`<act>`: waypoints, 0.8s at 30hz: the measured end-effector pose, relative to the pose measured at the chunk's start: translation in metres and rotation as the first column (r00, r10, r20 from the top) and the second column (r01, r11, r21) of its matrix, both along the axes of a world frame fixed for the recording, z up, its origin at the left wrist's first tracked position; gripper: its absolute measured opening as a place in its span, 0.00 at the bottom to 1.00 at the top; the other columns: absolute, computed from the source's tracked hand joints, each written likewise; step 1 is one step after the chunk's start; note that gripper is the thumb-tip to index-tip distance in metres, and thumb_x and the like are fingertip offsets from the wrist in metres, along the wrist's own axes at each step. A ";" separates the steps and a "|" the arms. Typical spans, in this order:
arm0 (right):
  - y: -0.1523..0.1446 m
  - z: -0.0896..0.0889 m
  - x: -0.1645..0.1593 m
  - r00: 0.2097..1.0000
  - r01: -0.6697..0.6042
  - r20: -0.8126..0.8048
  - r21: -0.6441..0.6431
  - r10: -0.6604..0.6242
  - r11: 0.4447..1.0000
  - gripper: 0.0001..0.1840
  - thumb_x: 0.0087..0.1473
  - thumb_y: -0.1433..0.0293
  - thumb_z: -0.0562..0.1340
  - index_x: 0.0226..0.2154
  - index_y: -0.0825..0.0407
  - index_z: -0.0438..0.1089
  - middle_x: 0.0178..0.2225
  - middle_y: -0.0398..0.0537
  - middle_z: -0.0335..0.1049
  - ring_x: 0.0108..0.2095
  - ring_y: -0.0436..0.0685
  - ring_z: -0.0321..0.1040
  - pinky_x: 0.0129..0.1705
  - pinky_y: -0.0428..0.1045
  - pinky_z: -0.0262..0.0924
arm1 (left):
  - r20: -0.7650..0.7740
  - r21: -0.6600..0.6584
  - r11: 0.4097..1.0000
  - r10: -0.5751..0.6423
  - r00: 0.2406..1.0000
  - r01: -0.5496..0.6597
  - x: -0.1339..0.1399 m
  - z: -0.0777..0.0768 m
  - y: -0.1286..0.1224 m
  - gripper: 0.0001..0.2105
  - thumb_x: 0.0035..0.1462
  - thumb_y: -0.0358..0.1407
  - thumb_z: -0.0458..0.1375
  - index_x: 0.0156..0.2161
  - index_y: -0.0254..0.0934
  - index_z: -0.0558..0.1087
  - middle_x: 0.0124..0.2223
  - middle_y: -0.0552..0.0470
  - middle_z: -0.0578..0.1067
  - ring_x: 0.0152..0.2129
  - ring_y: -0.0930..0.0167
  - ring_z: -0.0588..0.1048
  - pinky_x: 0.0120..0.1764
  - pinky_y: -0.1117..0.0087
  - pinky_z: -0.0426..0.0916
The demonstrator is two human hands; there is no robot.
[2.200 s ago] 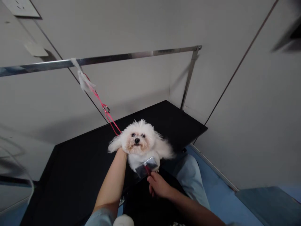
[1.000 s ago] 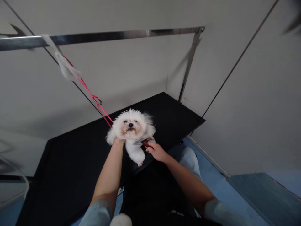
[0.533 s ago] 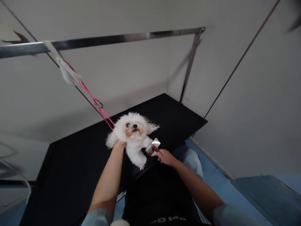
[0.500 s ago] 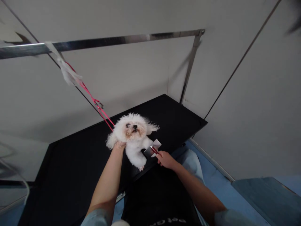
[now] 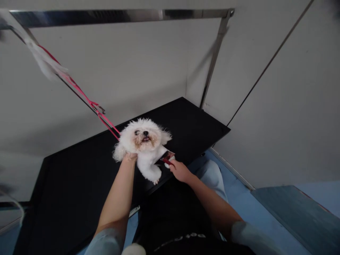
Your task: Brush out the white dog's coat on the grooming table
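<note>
A fluffy white dog [image 5: 148,157] is on the table at the center of the frame, its head a round puff of loose, wispy fur, the muzzle stained tan, while the coat on its chest and foreleg looks short and plush. The left hand [image 5: 131,157] is under the dog's ear, at the side of its neck; its fingers are sunk in fur, so I cannot tell whether they are curled or spread. The right hand [image 5: 181,171], just right of center, has its fingers closed around the slim red handle of a brush [image 5: 168,155]. The brush's flat, rectangular head lies over the dog's other foreleg (its bristles are hidden, so contact is unclear).

The table [image 5: 71,187] is a matte black slab with straight edges. A shiny square metal bar [image 5: 106,17] crosses the top of the frame. From its upper-left end hang a crumpled, gauzy white cloth [image 5: 45,60] and a thin pink cord [image 5: 85,98] with a small metal clip, slanting down to the dog's neck.
</note>
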State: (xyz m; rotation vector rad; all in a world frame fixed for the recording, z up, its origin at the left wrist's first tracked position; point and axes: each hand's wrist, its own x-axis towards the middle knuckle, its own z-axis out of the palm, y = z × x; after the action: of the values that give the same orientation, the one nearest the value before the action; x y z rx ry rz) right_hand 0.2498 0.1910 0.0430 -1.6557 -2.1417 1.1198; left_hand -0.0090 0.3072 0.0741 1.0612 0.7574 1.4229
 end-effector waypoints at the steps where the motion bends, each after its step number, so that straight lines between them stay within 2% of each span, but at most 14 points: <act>1: 0.001 0.000 0.000 0.999 0.027 0.038 -0.006 -0.026 1.000 0.15 0.65 0.67 0.49 0.46 0.52 0.68 0.43 0.51 0.75 0.42 0.56 0.72 0.41 0.47 0.56 | 0.003 0.004 1.000 0.000 1.000 0.000 0.000 0.000 0.000 0.29 0.48 0.52 0.66 0.54 0.43 0.71 0.59 0.48 0.70 0.58 0.60 0.66 0.60 0.58 0.63; 5: -0.010 -0.006 0.009 0.962 0.135 0.255 -0.125 -0.100 0.983 0.15 0.65 0.66 0.49 0.44 0.55 0.68 0.42 0.57 0.75 0.42 0.59 0.73 0.41 0.49 0.57 | -0.020 0.027 1.000 0.007 1.000 -0.007 0.003 0.007 -0.003 0.26 0.53 0.54 0.61 0.54 0.44 0.71 0.60 0.50 0.70 0.61 0.57 0.62 0.63 0.54 0.58; 7: -0.013 -0.004 0.009 0.974 0.104 0.215 -0.119 -0.077 0.987 0.15 0.65 0.66 0.49 0.43 0.55 0.68 0.41 0.57 0.76 0.42 0.59 0.73 0.41 0.49 0.57 | -0.020 0.019 1.000 0.019 1.000 -0.019 0.005 0.012 -0.004 0.26 0.54 0.53 0.61 0.54 0.43 0.70 0.60 0.50 0.70 0.61 0.56 0.61 0.63 0.52 0.56; 10: -0.006 0.000 0.003 0.997 0.033 0.074 -0.005 -0.033 0.999 0.15 0.65 0.65 0.49 0.46 0.51 0.67 0.43 0.53 0.75 0.43 0.58 0.73 0.42 0.48 0.57 | 0.029 -0.030 0.999 0.035 0.999 -0.034 0.010 0.018 -0.007 0.26 0.52 0.50 0.64 0.53 0.39 0.71 0.56 0.50 0.73 0.59 0.56 0.63 0.62 0.52 0.58; 13: -0.003 -0.004 0.004 0.984 0.100 0.152 -0.047 -0.092 0.994 0.14 0.65 0.66 0.50 0.47 0.52 0.66 0.44 0.55 0.75 0.43 0.59 0.73 0.42 0.49 0.57 | 0.085 -0.068 0.997 0.041 0.995 -0.035 0.016 0.024 -0.010 0.26 0.49 0.48 0.68 0.51 0.38 0.73 0.54 0.49 0.75 0.57 0.58 0.66 0.61 0.56 0.60; 16: -0.010 -0.010 0.010 0.965 0.137 0.244 -0.144 -0.099 0.980 0.14 0.64 0.66 0.50 0.42 0.55 0.68 0.41 0.58 0.76 0.42 0.61 0.73 0.40 0.50 0.57 | 0.133 -0.054 0.998 0.037 0.990 -0.030 0.021 0.027 -0.011 0.24 0.50 0.49 0.67 0.49 0.38 0.74 0.52 0.49 0.76 0.53 0.60 0.69 0.59 0.59 0.63; 19: -0.008 -0.007 0.008 0.991 0.082 0.112 -0.077 -0.073 0.994 0.15 0.64 0.66 0.50 0.42 0.53 0.69 0.40 0.54 0.76 0.41 0.59 0.73 0.41 0.49 0.57 | 0.140 -0.036 0.999 0.032 0.990 -0.027 0.022 0.027 -0.011 0.24 0.48 0.48 0.68 0.48 0.39 0.75 0.49 0.51 0.77 0.52 0.61 0.70 0.58 0.60 0.64; 21: -0.004 -0.004 0.006 0.996 0.081 0.046 -0.011 -0.080 0.997 0.14 0.64 0.66 0.50 0.44 0.51 0.68 0.42 0.52 0.75 0.42 0.58 0.72 0.42 0.48 0.57 | 0.108 -0.074 0.997 0.012 0.994 -0.004 0.021 0.025 -0.010 0.26 0.45 0.46 0.71 0.48 0.38 0.75 0.48 0.50 0.77 0.51 0.60 0.71 0.58 0.59 0.65; 24: -0.006 -0.003 0.010 0.982 0.125 0.150 -0.067 -0.114 0.990 0.14 0.64 0.67 0.51 0.43 0.53 0.69 0.42 0.54 0.75 0.42 0.59 0.72 0.42 0.49 0.58 | 0.102 -0.129 0.991 -0.012 0.995 0.025 0.020 0.023 -0.009 0.27 0.43 0.48 0.71 0.47 0.37 0.75 0.49 0.47 0.77 0.50 0.59 0.71 0.57 0.57 0.66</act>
State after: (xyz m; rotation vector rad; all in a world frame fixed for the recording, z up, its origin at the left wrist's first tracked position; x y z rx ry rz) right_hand 0.2602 0.1853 0.0395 -1.9281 -2.0743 1.0884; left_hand 0.0105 0.2979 0.0972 0.8874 0.7541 1.3816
